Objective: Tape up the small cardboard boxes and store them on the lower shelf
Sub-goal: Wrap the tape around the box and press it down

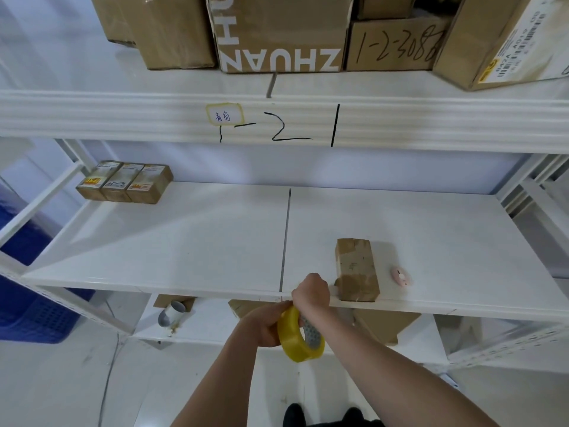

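While the left hand [264, 326] grips the tape roll [300, 335], the right hand [311, 292] pinches tape at the shelf edge [184, 291].

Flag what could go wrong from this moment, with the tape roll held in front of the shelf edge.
1. The small cardboard box sits at the very front edge of the shelf; the right hand, pulling beside it, could knock it off.
2. The pink cutter also lies near that edge and might get swept away.
3. The left hand grips the tape roll below the shelf, so pulled tape may snag the edge.
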Demonstrator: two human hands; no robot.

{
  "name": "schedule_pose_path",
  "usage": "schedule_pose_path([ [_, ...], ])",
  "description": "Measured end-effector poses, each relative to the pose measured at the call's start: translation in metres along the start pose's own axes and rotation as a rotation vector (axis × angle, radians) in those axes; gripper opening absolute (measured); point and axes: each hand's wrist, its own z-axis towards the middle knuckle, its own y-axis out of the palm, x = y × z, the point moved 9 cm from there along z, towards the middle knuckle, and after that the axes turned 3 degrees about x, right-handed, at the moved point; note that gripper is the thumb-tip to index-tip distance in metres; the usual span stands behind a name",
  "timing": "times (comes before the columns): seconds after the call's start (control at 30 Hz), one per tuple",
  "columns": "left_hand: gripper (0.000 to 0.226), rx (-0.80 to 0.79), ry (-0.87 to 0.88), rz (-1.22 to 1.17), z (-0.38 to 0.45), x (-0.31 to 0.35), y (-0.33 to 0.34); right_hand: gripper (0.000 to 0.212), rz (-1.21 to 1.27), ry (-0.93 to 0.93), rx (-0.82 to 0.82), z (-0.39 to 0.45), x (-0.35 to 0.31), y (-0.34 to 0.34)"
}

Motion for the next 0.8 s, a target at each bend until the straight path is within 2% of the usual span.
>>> schedule_pose_path([
  [0.17,0.034,-0.016,0.028,-0.005,0.0,0.002,-0.008,0.027,-0.111,-0.169,0.014,-0.007,-0.022,0.001],
  [0.3,0.031,-0.074,0.113,0.016,-0.008,0.014,-0.009,0.01,0.041,-0.2,-0.019,-0.011,-0.031,-0.003],
  [0.37,0.025,-0.073,0.185,0.122,-0.015,0.031,-0.012,0.011,0.211,-0.118,-0.054,-0.003,-0.024,-0.013],
  [0.43,0.024,-0.02,0.255,0.336,-0.022,0.049,-0.016,0.021,0.39,0.017,-0.114,0.007,-0.011,-0.019],
  [0.53,0.028,0.138,0.308,0.718,-0.035,0.075,-0.023,0.015,0.605,0.218,-0.368,0.004,-0.002,-0.008],
  [0.63,0.013,0.155,0.339,0.881,-0.046,0.096,-0.014,0.016,0.655,0.257,-0.467,0.004,0.002,-0.009],
  [0.8,0.015,0.141,0.397,1.039,-0.065,0.12,0.014,0.01,0.726,0.271,-0.468,0.008,0.007,-0.022],
])
